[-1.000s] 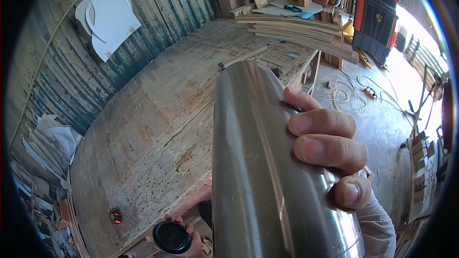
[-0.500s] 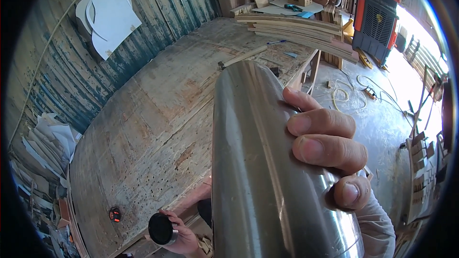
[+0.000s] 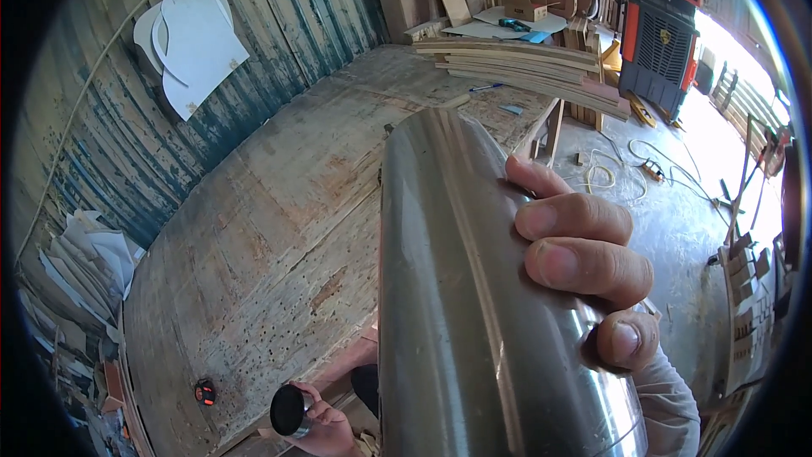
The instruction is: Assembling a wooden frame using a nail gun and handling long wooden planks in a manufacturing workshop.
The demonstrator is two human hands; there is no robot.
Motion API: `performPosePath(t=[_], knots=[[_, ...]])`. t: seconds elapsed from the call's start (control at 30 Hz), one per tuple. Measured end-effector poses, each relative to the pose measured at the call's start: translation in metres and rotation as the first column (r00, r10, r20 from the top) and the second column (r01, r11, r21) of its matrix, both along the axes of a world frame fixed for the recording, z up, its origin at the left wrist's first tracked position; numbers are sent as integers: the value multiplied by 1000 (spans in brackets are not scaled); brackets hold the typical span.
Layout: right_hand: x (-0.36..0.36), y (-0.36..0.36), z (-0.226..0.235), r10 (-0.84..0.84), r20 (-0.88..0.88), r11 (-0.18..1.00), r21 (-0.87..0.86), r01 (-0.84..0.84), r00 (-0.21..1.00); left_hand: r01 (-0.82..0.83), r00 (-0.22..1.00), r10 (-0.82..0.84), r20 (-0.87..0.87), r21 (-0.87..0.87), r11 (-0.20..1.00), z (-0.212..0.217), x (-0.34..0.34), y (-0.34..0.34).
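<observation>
A shiny stainless steel flask (image 3: 457, 288) looms large and close in the middle, its base pointing away over the bench. My right hand (image 3: 592, 262) is wrapped round its right side, fingers curled on the metal. The flask's mouth is out of the picture. Lower down at the left, my left hand (image 3: 326, 433) grips a round flask lid (image 3: 289, 410) with a black face and a metal side. It is held near the front edge of the wooden bench (image 3: 254, 262). A tape measure (image 3: 205, 391), black and orange, lies left of that lid.
Curved wooden boards (image 3: 516, 68) are stacked at the bench's far end, near a blue pen (image 3: 485, 87). White templates (image 3: 199, 42) hang on the corrugated wall. A black and orange cooler (image 3: 662, 42) stands back right, with cables (image 3: 605, 171) on the floor.
The view has shifted slightly, with the bench and wall lower in it. My left hand and the lid sit a little lower. Both grips stay the same.
</observation>
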State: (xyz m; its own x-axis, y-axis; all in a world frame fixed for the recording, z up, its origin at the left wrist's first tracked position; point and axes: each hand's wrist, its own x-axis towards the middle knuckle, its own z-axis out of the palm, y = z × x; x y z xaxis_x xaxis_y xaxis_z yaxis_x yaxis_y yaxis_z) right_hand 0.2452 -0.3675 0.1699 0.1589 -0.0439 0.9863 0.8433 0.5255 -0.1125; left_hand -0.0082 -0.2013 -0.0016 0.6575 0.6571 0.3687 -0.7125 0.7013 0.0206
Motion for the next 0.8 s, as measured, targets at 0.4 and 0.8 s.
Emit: performPosePath(t=[0.4, 0.8], knots=[[28, -17, -28, 4, 100, 992, -126, 9, 995, 522, 743, 295, -601, 796, 307, -5, -25, 57], [23, -11, -133, 130, -379, 828, -467, -311, 916, -73, 653, 550, -520, 681, 729, 81, 53, -18]])
